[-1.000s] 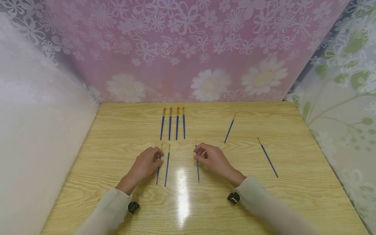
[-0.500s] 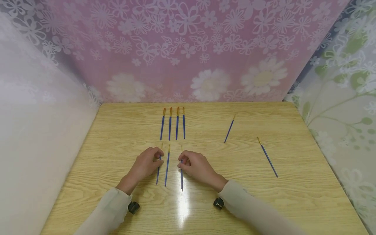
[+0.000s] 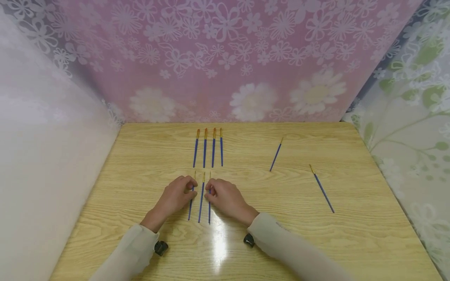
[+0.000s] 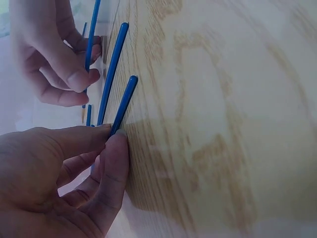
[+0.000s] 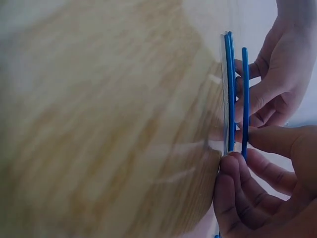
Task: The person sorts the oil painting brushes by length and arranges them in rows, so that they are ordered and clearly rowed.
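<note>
My left hand (image 3: pixel 175 198) pinches the handle of a thin blue paintbrush (image 3: pixel 190 210) lying on the table; the left wrist view shows thumb and finger meeting on that handle (image 4: pixel 124 103). Just right of it lies a second blue paintbrush (image 3: pixel 201 202), untouched. Beyond that, my right hand (image 3: pixel 227 199) pinches a third slim paintbrush (image 3: pixel 209 212) between thumb and fingers, its bristle end pointing away from me. In the right wrist view this third brush (image 5: pixel 245 94) appears slightly off the wood. All three run nearly parallel.
Farther back, several thicker blue brushes (image 3: pixel 204 152) with orange bristles lie side by side. Two loose paintbrushes rest to the right, one slanted near the back (image 3: pixel 275 157) and one farther right (image 3: pixel 323 191). Flowered pink cloth (image 3: pixel 218 78) hangs behind the table (image 3: pixel 281 218).
My right hand has carried its paintbrush leftward and slightly toward me, up beside the middle brush. The left hand has stayed on its brush.
</note>
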Demonstrator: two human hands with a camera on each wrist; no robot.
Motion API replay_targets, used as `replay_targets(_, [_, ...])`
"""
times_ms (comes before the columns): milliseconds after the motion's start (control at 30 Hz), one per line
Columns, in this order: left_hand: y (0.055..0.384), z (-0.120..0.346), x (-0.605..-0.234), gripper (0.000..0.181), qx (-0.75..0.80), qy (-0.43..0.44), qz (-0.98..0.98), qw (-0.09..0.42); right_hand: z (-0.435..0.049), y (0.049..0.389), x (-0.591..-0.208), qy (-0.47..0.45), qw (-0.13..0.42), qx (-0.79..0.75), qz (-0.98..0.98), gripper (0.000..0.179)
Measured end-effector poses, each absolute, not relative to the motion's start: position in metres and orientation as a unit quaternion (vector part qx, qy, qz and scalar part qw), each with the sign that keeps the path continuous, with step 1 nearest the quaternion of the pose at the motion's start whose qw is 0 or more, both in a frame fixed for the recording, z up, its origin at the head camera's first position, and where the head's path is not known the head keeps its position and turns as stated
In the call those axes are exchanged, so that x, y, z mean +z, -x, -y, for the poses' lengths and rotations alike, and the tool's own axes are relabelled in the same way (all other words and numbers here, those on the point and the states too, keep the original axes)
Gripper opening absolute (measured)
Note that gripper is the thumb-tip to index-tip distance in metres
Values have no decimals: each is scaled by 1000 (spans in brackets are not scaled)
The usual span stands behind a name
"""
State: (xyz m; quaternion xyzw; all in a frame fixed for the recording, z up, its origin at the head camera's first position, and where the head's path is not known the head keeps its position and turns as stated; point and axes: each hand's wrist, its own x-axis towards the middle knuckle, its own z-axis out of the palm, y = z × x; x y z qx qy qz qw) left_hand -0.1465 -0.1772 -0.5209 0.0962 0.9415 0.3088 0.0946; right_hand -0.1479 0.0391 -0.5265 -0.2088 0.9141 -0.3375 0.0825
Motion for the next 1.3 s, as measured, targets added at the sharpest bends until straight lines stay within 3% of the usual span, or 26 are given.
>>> replay_targets(900, [146, 175, -518, 20, 301, -96, -944, 99, -40, 141, -524, 229, 73, -283, -929, 7])
replay_targets(1300, [146, 176, -520, 20, 306, -96, -942, 98, -50, 141, -521, 212, 76, -325, -918, 15])
